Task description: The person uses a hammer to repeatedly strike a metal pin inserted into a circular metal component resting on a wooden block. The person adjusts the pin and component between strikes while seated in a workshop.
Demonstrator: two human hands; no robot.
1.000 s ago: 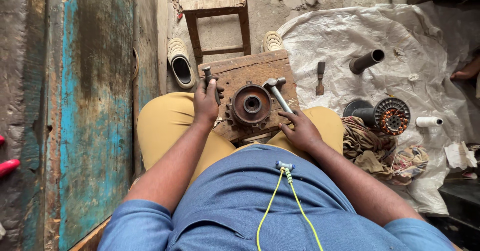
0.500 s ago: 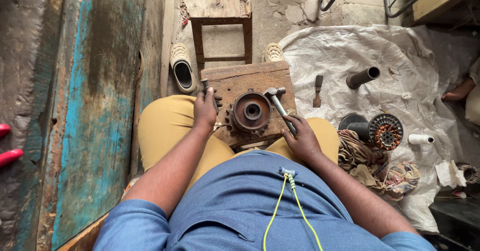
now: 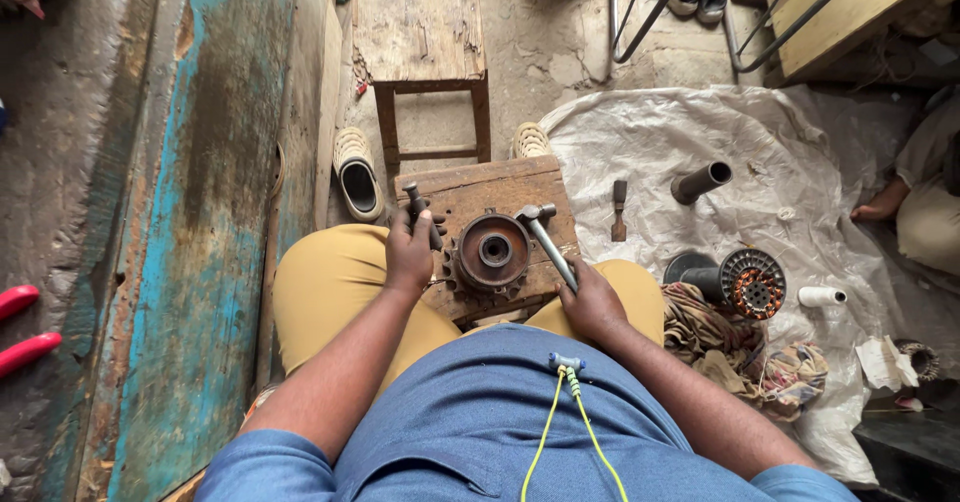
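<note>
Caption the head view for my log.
Left hand grips a punch, right hand a hammer, over a rusty hub.

- The trousers (image 3: 330, 292) are mustard yellow.
- The shirt (image 3: 480, 432) is plain blue, with a yellow-green cord (image 3: 560, 422) hanging down it.
- The wooden block (image 3: 490, 197) is brown, and the round metal part (image 3: 494, 252) on it is rusty reddish brown.
- The hammer (image 3: 548, 244) is silver-grey.
- The door (image 3: 190, 212) shows worn turquoise paint with dark patches.
- The sheet (image 3: 700, 132) on the floor is off-white.
- The sandal (image 3: 357, 172) is cream with a dark inside.
- The spool (image 3: 752, 284) has copper-orange windings.
</note>
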